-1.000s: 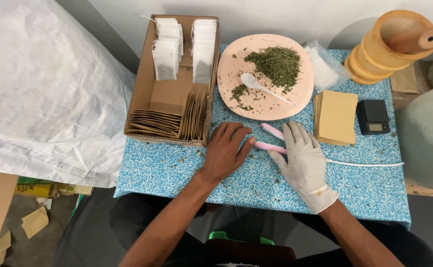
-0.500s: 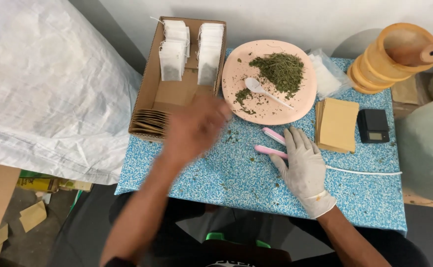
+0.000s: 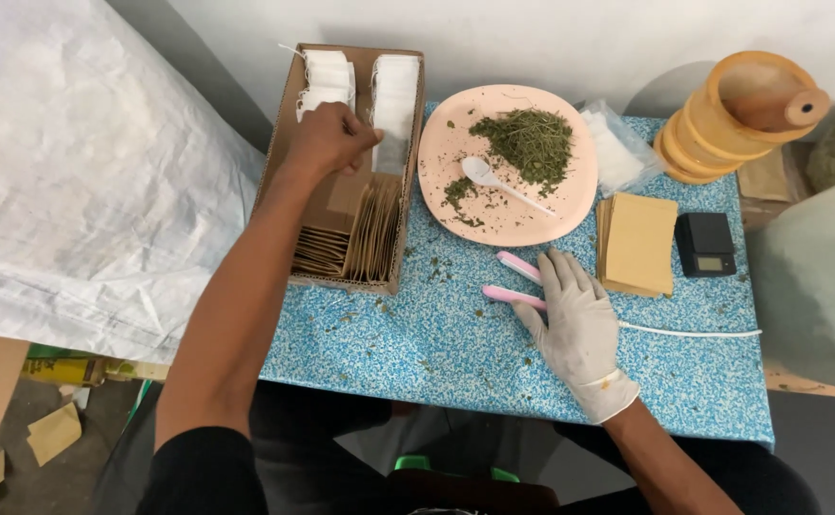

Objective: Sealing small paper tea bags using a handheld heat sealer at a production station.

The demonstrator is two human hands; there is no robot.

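I am looking down at a small table (image 3: 494, 353) covered in a blue-and-white speckled sheet, pushed against a pale wall, with a big white woven sack (image 3: 74, 181) bulging at nine o'clock and scraps of cardboard on the floor below it.

My left hand (image 3: 329, 139) is bare and reaches up to eleven o'clock into a cardboard box (image 3: 288, 105). Its fingers are curled in narrow over the white filter bags (image 3: 327, 81) stacked at the far end of the box; I cannot tell whether they have pinched one. A second stack of the same white bags (image 3: 396, 110) stands just beside it, and a row of brown paper envelopes (image 3: 365, 234) stands on edge in the near end of the box.

My right hand (image 3: 575, 329) wears a white glove and lies flat and spread wide on the table near the middle, fingers pointing to twelve o'clock. Its fingertips touch a pink heat-sealing clamp (image 3: 517, 281), whose two arms lie apart; a white cord (image 3: 694, 333) runs from under the hand towards three o'clock.

Beyond the clamp, a pink plate (image 3: 570, 205) carries a heap of dried green herbs (image 3: 532, 143) and a white plastic spoon (image 3: 494, 178). At two o'clock lie a stack of tan envelopes (image 3: 639, 243), a small black pocket scale (image 3: 705, 244) just beside it, a clear plastic bag (image 3: 618, 153) and a wooden grinder (image 3: 742, 114). Herb crumbs are scattered over the table near the box.
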